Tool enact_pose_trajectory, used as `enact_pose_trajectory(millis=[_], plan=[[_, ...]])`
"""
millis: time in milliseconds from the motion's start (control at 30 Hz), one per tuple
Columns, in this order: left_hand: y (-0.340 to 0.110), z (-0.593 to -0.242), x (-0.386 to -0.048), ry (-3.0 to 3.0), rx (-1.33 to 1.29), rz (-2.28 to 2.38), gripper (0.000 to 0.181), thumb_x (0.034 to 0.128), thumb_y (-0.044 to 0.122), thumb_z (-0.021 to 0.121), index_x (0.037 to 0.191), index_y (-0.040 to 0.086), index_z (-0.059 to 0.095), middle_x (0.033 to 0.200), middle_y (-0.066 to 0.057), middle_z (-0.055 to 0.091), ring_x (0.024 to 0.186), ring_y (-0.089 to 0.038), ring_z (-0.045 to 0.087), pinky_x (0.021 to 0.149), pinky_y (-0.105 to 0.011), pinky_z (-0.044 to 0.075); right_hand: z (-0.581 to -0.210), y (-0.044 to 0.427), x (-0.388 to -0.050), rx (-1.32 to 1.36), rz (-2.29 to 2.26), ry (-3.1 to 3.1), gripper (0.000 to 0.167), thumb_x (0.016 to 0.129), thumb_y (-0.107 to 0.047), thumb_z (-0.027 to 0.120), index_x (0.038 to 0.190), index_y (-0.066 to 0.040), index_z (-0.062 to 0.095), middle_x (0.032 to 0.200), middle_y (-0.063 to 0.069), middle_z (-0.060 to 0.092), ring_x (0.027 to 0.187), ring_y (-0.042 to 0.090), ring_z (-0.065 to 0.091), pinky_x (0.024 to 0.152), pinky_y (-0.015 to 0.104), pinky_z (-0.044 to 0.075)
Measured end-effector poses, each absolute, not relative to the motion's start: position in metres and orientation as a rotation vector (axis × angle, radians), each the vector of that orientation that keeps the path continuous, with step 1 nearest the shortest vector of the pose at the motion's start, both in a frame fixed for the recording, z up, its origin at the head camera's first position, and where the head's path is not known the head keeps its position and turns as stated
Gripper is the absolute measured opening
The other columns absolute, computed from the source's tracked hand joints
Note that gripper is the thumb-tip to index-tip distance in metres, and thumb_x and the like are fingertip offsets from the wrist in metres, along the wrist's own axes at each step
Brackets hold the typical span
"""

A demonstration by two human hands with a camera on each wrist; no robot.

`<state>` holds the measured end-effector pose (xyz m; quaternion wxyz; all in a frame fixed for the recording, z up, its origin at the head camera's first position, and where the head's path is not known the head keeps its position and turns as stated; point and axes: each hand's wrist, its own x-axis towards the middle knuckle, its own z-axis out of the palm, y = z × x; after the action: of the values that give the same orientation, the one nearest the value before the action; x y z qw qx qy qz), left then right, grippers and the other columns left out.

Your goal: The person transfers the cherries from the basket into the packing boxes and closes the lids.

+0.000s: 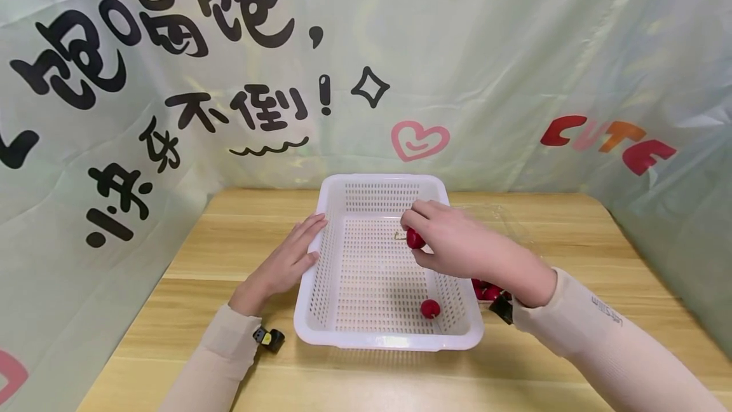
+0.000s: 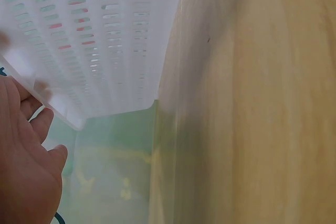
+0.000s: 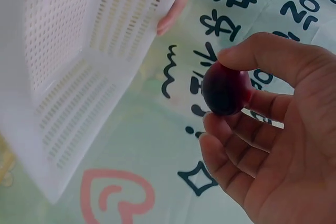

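A white perforated plastic basket (image 1: pixel 377 341) stands on the wooden table. Above its right half, my right hand (image 1: pixel 452 240) pinches a dark red cherry (image 3: pixel 227 88) between thumb and fingers, its thin stem pointing left in the head view. Another cherry (image 1: pixel 430 309) lies on the basket floor near the front right corner. My left hand (image 1: pixel 284 262) rests on the basket's left rim with its fingers extended, the thumb against the outer side. More cherries (image 1: pixel 487 291) sit to the right of the basket, partly hidden beneath my right forearm.
A clear plastic container (image 1: pixel 497 213) stands right of the basket, mostly covered by the right arm. Behind the wooden table (image 1: pixel 240 227) hangs a pale green printed cloth (image 1: pixel 486 68), which also encloses both sides.
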<state>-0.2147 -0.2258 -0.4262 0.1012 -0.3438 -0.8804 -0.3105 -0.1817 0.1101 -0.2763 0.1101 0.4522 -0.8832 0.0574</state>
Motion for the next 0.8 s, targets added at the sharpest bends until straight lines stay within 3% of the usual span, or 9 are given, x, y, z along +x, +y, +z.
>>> enact_pose_trajectory(millis=[300,567,800], plan=[[-0.226,-0.426,-0.214,-2.598,-1.02,-0.903,0.056,0.099,0.017,0.043,0.151,0.001,0.031,0.16,-0.012,0.023,0.147,-0.028,0.017,0.114,-0.062,0.013,-0.289,0.135,-0.18,1.215,0.116,-2.497,0.029,0.077,-0.012,0.076,0.094,-0.008,0.053,0.082,-0.001,0.045,0.068,0.015,0.044,0.058,0.028,0.04],[-0.226,-0.425,-0.213,-2.594,-1.016,-0.901,0.056,0.0986,0.016,0.044,0.151,0.001,0.032,0.159,-0.013,0.023,0.147,-0.029,0.017,0.114,-0.06,0.012,-0.3,0.16,-0.181,1.097,0.079,-2.486,0.028,0.076,-0.009,0.074,0.096,-0.005,0.054,0.084,0.004,0.049,0.071,0.022,0.048,0.063,0.035,0.042],[-0.226,-0.425,-0.213,-2.601,-1.015,-0.905,0.056,0.099,0.017,0.043,0.151,0.001,0.031,0.16,-0.011,0.023,0.147,-0.028,0.016,0.115,-0.059,0.011,-0.316,0.186,-0.183,1.036,0.106,-2.481,0.029,0.072,-0.009,0.077,0.087,-0.007,0.052,0.079,0.002,0.047,0.07,0.021,0.045,0.061,0.034,0.042]])
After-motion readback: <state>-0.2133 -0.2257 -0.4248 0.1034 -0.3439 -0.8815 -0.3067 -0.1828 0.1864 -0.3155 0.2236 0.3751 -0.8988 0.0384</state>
